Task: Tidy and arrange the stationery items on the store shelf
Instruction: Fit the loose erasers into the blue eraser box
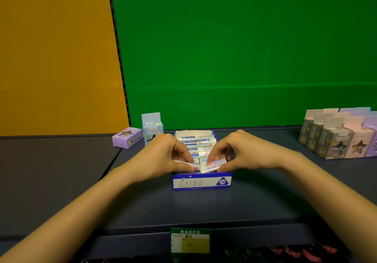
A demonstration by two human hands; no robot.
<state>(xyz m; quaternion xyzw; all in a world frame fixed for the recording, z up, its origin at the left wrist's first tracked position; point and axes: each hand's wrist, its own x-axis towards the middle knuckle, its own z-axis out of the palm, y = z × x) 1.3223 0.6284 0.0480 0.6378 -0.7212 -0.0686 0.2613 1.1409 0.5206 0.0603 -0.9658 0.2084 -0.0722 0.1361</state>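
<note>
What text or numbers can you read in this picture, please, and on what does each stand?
"2B": blue triangle on the front of the eraser box.
Pale script on that front: too blurred to read.
Eraser wrappers: too small.
Light blue carton: characters blurred.
Price tag: header and handwriting unreadable.
Grey boxes: print too small.

Glossy printed cardboard box (202,182), film-wrapped erasers (213,166), matt dark shelf (183,207)
</note>
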